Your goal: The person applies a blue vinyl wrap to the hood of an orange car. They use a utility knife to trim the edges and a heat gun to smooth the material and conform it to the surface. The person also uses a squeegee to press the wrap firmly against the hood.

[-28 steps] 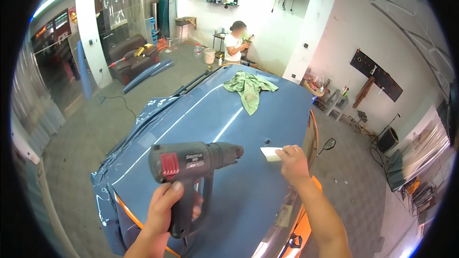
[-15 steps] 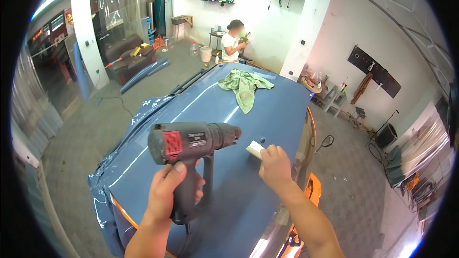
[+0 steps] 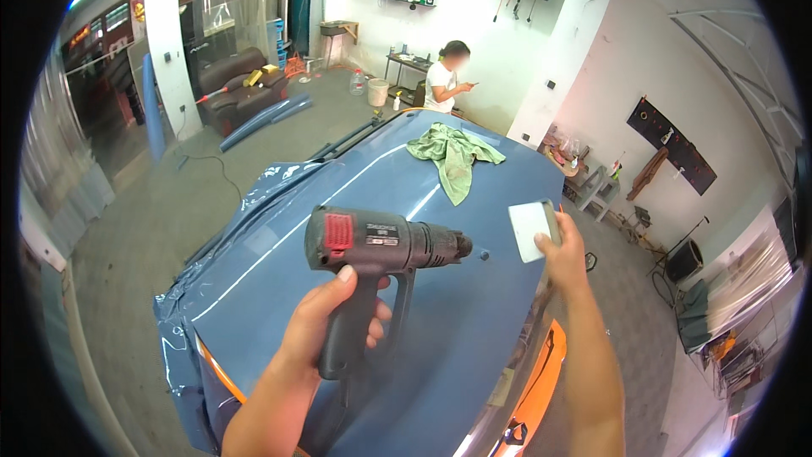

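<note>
My left hand (image 3: 330, 313) is closed round the handle of a black heat gun (image 3: 381, 237) with a red vent, its nozzle pointing right over a large car panel (image 3: 338, 372) covered in blue film. My right hand (image 3: 565, 250) grips a flat white squeegee (image 3: 529, 231), raised over the panel's right side with its face showing, to the right of the nozzle. A crumpled green cloth (image 3: 452, 161) lies on the far part of the panel. Loose film (image 3: 178, 347) bunches along the left edge. Orange bodywork (image 3: 541, 372) shows at the lower right.
A co-worker (image 3: 441, 85) in a white top stands beyond the car, holding a small object. A brown sofa (image 3: 233, 89), film rolls (image 3: 262, 123) and a cord (image 3: 222, 169) are at the left. A bucket (image 3: 377, 95), grey stool (image 3: 596, 186) and black tool board (image 3: 672, 144) stand or hang around.
My right hand has lifted the squeegee up and to the right, turning its white face into view. The heat gun has moved right and slightly up.
</note>
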Tool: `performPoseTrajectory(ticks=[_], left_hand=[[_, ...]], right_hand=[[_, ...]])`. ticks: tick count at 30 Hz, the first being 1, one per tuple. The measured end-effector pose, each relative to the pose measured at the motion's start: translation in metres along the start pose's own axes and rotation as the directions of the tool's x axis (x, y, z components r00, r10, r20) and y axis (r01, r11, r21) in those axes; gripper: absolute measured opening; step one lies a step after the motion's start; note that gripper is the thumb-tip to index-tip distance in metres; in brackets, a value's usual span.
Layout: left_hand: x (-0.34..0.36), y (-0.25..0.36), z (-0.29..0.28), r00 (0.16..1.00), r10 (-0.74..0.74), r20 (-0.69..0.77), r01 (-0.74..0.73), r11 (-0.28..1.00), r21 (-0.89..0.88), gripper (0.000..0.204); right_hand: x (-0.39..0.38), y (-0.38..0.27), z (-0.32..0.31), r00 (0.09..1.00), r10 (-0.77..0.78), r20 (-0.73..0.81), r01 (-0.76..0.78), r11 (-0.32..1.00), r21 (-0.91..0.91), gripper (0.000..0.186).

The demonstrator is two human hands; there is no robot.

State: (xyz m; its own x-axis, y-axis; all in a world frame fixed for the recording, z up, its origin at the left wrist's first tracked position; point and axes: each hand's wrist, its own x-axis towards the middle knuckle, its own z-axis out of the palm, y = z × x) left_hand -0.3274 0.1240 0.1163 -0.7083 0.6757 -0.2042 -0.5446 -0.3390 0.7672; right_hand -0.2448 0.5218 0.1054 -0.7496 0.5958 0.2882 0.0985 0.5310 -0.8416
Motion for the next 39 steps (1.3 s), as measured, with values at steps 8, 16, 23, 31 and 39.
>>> performPoseTrajectory(ticks=[8,16,23,31,39], left_hand=[[-0.004,-0.025,-0.036,0.923,0.306,0.233,-0.044,0.684,-0.728,0.071],[-0.001,-0.016,-0.048,0.887,0.4,0.231,-0.136,0.703,-0.698,0.066],[0.002,-0.012,-0.052,0.915,0.365,0.174,-0.168,0.734,-0.658,0.064],[0.008,-0.014,-0.06,0.902,0.39,0.186,-0.171,0.718,-0.675,0.063],[0.006,-0.013,-0.057,0.945,0.317,0.084,-0.2,0.758,-0.621,0.065]], right_hand=[[0.082,-0.022,0.053,0.794,-0.134,0.592,0.512,0.672,-0.534,0.023],[0.072,-0.059,0.116,0.523,-0.089,0.848,0.82,0.324,-0.472,0.034],[0.08,-0.06,0.115,0.319,-0.034,0.947,0.937,0.159,-0.31,0.04],[0.075,-0.06,0.106,0.287,0.005,0.958,0.957,0.048,-0.287,0.034],[0.085,-0.062,0.095,0.57,0.095,0.816,0.702,0.46,-0.544,0.038]])
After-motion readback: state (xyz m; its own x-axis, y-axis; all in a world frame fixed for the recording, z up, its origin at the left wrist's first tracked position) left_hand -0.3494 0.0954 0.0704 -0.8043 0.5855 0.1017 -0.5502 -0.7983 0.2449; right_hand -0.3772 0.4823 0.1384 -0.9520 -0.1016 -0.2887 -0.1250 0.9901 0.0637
